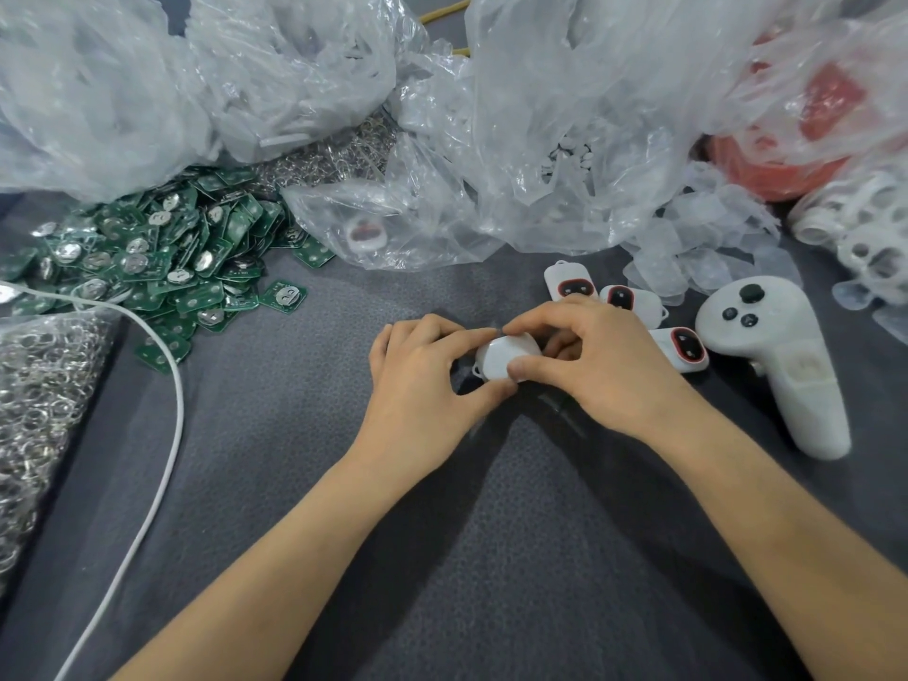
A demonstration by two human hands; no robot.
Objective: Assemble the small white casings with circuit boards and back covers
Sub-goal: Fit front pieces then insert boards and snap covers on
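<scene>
Both hands pinch one white casing (pixel 506 358) between them: left hand (pixel 422 380) left of it, right hand (pixel 584 356) right; casing's long axis runs left-right.

Two bare hands are in view, the left hand (pixel 422 380) and the right hand (pixel 589 366), both uncovered, with slender fingers and plainly creased knuckles. The left forearm (pixel 295 548) and the right forearm (pixel 766 523) are likewise bare along their whole visible length, from the wrist down to the lower edge of the view, with smooth surfaces. The right thumbnail (pixel 517 372) is cut short, rounded, of natural finish.
</scene>
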